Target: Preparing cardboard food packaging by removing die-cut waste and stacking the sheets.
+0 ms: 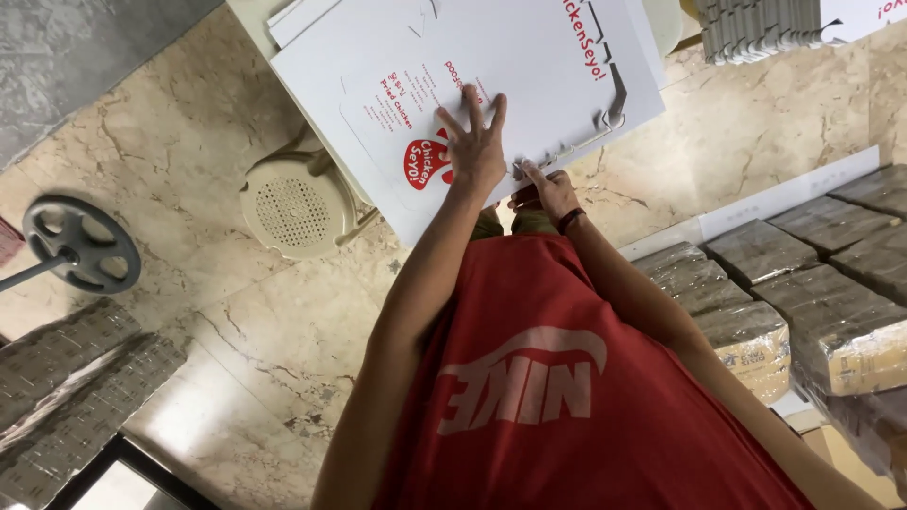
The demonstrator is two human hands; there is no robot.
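The left hand (475, 151) lies flat with its fingers (472, 104) spread open on a white, red-printed flat cardboard box blank (529, 57), while the right hand (546, 189) pinches the blank's near edge by a cut tab, fingers closed on it. The blank tops a stack of like sheets (302, 24) above a beige plastic stool (298, 203) on the marble floor (236, 321). It looks light, thin and bendy, probably best held at the edges, near the creases.

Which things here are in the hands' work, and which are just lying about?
In hand: flat white box blank, pressed by the left hand; right hand gripping its near edge.

Lying about: plastic stool, wrapped bundles, weight plate, stacked blanks.
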